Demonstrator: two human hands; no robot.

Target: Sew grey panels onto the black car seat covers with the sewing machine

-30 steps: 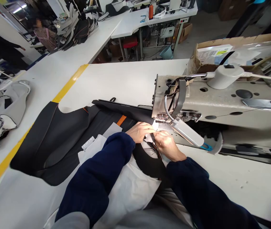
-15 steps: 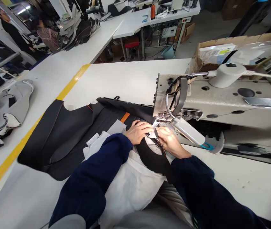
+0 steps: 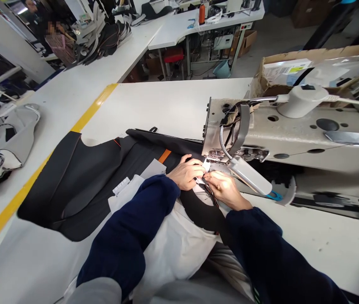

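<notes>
A large black sewn cover [image 3: 93,181] with white backing lies across the table and runs up to the sewing machine [image 3: 236,122]. Just in front of the machine's needle area, my left hand [image 3: 186,173] presses on the cover with its fingers bent over the edge. My right hand [image 3: 225,188] pinches the edge of the cover on the other side, its fingertips close to the left ones. A curved black strip [image 3: 200,211] of the cover hangs toward my lap. The needle itself is hidden behind the machine head and my fingers.
A small lamp [image 3: 250,175] lights the work from the machine head. Behind the machine stands an open cardboard box [image 3: 321,52]. Grey-white covers [image 3: 14,139] are heaped at the left, and a yellow tape line [image 3: 93,109] crosses the table. A person [image 3: 59,44] is at the far left.
My fingers have drawn closer together at the needle area, the left hand flexing slightly. Less of the white edge shows between them. The cover has shifted slightly left.
</notes>
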